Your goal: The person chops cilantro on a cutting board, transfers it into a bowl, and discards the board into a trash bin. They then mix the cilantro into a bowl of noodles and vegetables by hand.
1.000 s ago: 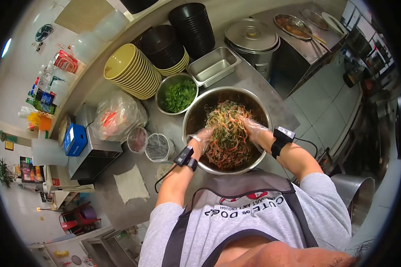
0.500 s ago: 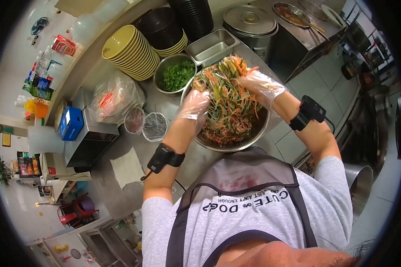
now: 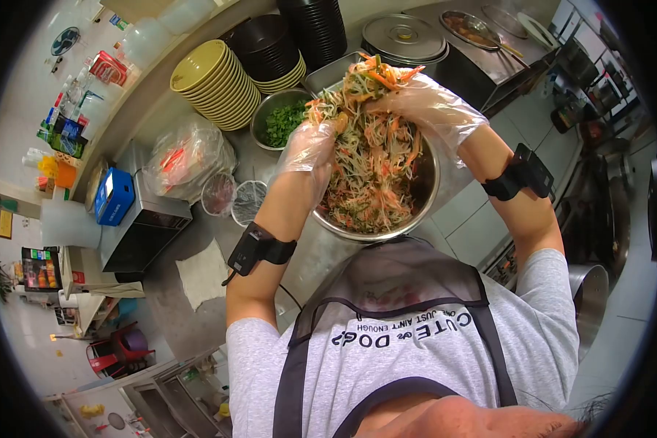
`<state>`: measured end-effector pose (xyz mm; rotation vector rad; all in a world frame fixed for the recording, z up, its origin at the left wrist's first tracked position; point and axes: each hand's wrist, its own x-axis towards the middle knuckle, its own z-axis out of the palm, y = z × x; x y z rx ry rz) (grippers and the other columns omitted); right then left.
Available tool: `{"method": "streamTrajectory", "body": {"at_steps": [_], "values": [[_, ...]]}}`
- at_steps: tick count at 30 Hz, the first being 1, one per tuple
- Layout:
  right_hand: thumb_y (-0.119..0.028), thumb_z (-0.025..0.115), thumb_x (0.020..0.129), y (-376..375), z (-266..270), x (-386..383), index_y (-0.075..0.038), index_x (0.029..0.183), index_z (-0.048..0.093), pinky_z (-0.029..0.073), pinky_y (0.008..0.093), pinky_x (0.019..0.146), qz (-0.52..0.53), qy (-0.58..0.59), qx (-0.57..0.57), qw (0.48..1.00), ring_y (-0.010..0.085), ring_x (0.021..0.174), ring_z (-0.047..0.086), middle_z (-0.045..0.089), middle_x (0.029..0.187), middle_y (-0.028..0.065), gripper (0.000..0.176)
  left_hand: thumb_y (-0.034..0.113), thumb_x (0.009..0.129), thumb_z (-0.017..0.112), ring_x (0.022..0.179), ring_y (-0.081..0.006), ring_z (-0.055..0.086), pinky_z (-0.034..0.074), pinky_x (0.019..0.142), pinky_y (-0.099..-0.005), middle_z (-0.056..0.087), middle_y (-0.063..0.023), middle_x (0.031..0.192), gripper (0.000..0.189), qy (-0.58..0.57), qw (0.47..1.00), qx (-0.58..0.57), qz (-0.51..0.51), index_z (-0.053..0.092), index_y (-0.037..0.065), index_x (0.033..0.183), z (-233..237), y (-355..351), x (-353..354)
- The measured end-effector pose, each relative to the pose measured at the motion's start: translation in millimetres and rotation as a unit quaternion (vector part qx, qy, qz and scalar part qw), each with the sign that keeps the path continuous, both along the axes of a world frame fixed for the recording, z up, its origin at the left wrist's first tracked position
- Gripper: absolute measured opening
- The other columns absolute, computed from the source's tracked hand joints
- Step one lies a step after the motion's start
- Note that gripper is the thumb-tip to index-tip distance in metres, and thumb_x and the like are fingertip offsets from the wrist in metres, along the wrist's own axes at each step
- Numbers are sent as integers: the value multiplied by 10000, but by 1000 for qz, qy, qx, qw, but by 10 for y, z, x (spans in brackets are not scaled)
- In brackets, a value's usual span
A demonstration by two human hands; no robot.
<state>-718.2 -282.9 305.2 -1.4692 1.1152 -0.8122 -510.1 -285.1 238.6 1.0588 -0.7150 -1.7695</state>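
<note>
A large steel bowl [image 3: 426, 191] in front of my body holds a tangle of shredded salad [image 3: 369, 186], with pale thin strands, orange carrot shreds and dark green strips. My left hand [image 3: 308, 150], in a clear plastic glove, is closed around strands at the bowl's left side. Higher up, at the far right rim, my right hand [image 3: 420, 102] wears the same kind of glove. It grips a raised clump that hangs down in strands to the rest of the salad. The fingertips of both hands are partly hidden by the food.
Left of the steel bowl stands a metal bowl of chopped green herbs [image 3: 283, 125]. Behind are stacked yellow bowls [image 3: 215, 84], black bowls [image 3: 266, 47], a steel pan [image 3: 332, 75] and a lidded pot [image 3: 405, 36]. Plastic-wrapped tubs [image 3: 250, 203] and a white cloth [image 3: 203, 274] lie at left.
Both hands have risen away from my body, pulling a clump of salad up toward the far rim. The right hand now covers more of the far right side.
</note>
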Motion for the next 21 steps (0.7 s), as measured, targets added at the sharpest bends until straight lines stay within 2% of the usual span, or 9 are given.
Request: {"method": "streamTrajectory", "body": {"at_steps": [4, 7, 11, 16, 17, 18, 19, 20, 21], "values": [[-137, 607, 898, -84, -16, -13, -18, 1134, 668, 542, 288, 822, 18, 121, -128, 984, 147, 931, 655, 688, 1069, 74, 272, 47, 966, 552, 1042, -187, 628, 508, 944, -333, 642, -100, 1166, 291, -39, 998, -44, 8, 547, -15, 1251, 73, -47, -56], [-137, 632, 843, -153, -29, -75, -13, 1198, 618, 510, 320, 796, 38, 296, -233, 926, 142, 877, 599, 696, 1003, 102, 376, 22, 963, 527, 1056, -183, 635, 508, 950, -318, 642, -101, 1182, 293, -3, 999, -52, 4, 540, -27, 1252, 195, -9, -76], [-181, 603, 846, -98, 20, -37, 12, 1155, 620, 501, 342, 769, 18, 201, -204, 958, 175, 832, 584, 683, 966, 137, 366, 86, 938, 642, 989, -202, 671, 571, 871, -392, 690, -67, 1089, 247, 9, 999, -37, 3, 634, 33, 1179, -8, -112, 0], [-153, 563, 868, -7, 99, -1, -3, 1114, 637, 526, 361, 771, 16, 229, -99, 968, 252, 837, 652, 681, 931, 171, 298, 104, 953, 577, 899, -149, 661, 517, 703, -302, 711, -33, 1063, 225, -50, 993, -75, -82, 674, 72, 1154, 133, 4, 51], [-153, 563, 868, -126, -189, -91, -3, 1114, 637, 526, 361, 771, 14, 229, -100, 968, 252, 837, 652, 681, 931, 171, 298, 104, 953, 577, 899, -149, 661, 517, 703, -302, 711, -33, 1063, 225, -50, 992, -76, -83, 674, 72, 1154, 101, 0, 78], [-135, 560, 874, -328, -687, -251, -27, 1128, 640, 538, 368, 758, 69, 353, -354, 863, 277, 839, 668, 683, 908, 179, 288, 103, 947, 570, 882, -138, 655, 497, 689, -284, 714, -21, 1057, 229, -88, 990, -69, -91, 685, 84, 1144, 33, -10, 116], [-117, 557, 880, -447, -936, -331, -51, 1143, 643, 550, 376, 746, 116, 445, -575, 677, 301, 840, 685, 685, 884, 187, 284, 102, 940, 563, 865, -127, 649, 478, 674, -267, 716, -10, 1051, 235, -126, 985, -62, -99, 695, 96, 1135, -11, -14, 145], [-119, 563, 883, -220, -747, -184, -82, 1177, 635, 562, 393, 734, 109, 333, -428, 833, 334, 857, 686, 686, 919, 186, 305, 127, 935, 585, 880, -127, 648, 473, 716, -294, 718, 1, 1028, 227, -117, 987, -52, -95, 705, 115, 1128, -27, 26, 161], [-138, 589, 826, -41, -806, -77, -86, 1001, 649, 545, 390, 675, 87, 318, -351, 876, 273, 751, 652, 654, 867, 81, 193, 171, 936, 610, 916, -133, 633, 465, 751, -327, 709, 18, 1041, 237, -126, 983, -43, -130, 697, 137, 1153, -95, 13, 222]]}}
